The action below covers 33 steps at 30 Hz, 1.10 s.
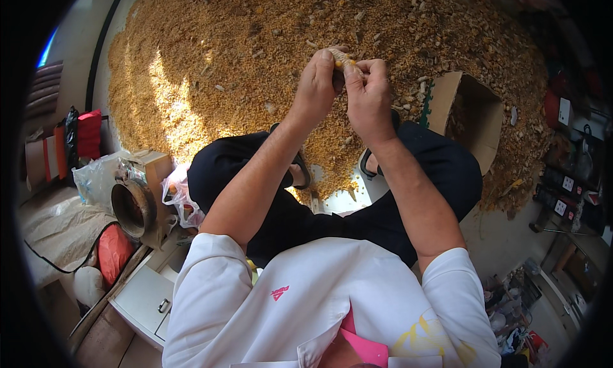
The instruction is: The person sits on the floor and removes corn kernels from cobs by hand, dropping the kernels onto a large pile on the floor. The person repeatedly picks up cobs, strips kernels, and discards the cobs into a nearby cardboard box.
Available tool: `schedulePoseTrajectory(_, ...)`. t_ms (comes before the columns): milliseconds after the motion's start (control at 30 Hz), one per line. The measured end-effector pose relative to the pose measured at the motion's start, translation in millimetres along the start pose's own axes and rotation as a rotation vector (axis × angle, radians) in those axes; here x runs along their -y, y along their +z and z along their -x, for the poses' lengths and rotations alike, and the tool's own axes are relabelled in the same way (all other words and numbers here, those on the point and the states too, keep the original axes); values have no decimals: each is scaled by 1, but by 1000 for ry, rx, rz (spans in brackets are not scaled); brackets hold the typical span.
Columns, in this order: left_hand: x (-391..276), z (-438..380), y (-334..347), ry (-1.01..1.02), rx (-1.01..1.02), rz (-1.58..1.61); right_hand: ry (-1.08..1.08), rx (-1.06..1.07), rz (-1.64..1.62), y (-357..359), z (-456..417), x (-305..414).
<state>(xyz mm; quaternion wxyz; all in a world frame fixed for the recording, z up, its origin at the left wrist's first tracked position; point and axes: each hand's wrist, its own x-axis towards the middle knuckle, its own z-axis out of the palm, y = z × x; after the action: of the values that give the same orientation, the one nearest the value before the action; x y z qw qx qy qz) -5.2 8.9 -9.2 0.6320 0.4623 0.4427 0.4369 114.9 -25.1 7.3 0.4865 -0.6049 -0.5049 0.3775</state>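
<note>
A mostly bare corn cob (341, 58), with a few yellow kernels still on it, is held in front of me between both hands. My left hand (318, 76) grips its upper left end, thumb on top. My right hand (368, 83) closes around the lower right end, the thumb pressed against the cob beside the kernels. The fingers beneath the cob are partly hidden. Below and around the hands, loose corn kernels (268, 42) cover the floor in a broad layer, mixed with bits of cob and husk.
An open cardboard box (483, 124) lies tilted beside my right knee. At the left stand a metal pan (134, 207), plastic bags (182, 195) and a white cabinet (143, 296). Dark shelving with assorted items lines the far right. My feet rest at the kernels' near edge.
</note>
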Motion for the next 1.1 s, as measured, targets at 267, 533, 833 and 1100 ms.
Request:
schedulePoseTrajectory(267, -3, -3, -5, -17, 28, -23, -85, -7, -26, 0, -1, 4)
schedulePoseTrajectory(533, -10, -6, -12, -91, 17, -69, -254, -10, 213, -7, 0, 10)
schedulePoseTrajectory(833, -7, -3, -10, -192, 5, 6, -200, 2, 133, -2, -1, 2)
schedulePoseTrajectory(1100, -6, 2, -2, -119, -29, 57, -222, -13, 204, -3, 0, 7)
